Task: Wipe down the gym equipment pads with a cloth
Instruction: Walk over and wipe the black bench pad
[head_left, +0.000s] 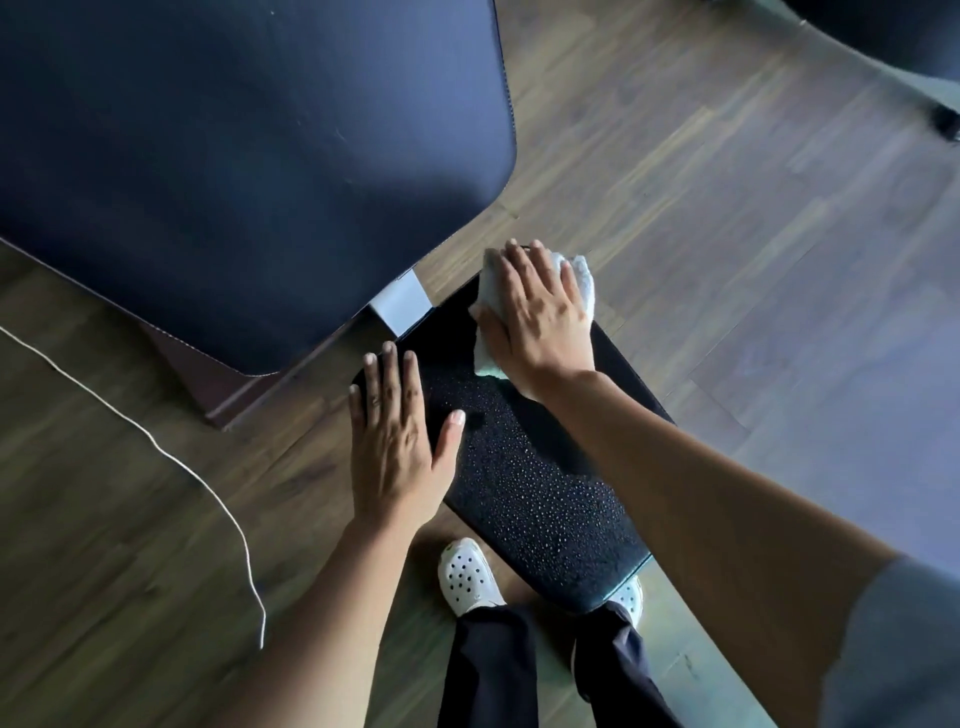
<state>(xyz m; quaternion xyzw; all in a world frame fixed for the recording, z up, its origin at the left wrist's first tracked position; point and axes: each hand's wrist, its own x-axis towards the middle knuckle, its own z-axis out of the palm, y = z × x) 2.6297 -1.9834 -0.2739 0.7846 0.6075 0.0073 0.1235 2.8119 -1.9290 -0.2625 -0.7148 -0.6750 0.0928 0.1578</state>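
Observation:
A narrow black pad (540, 493) with a dotted, textured top runs from the centre toward the lower right. My right hand (540, 317) lies flat on a pale folded cloth (579, 275) at the pad's far end, pressing it onto the surface. My left hand (397, 441) rests flat on the pad's left edge, fingers together and thumb spread, holding nothing. A large dark blue padded cushion (234, 156) fills the upper left, joined to the small pad by a silver metal bracket (400, 301).
Wood-plank floor (727, 208) surrounds the equipment. A thin white cord (171, 457) trails across the floor at left. My feet in white perforated clogs (465, 574) and dark trousers stand below the pad. A dark object (945, 122) sits at the upper right edge.

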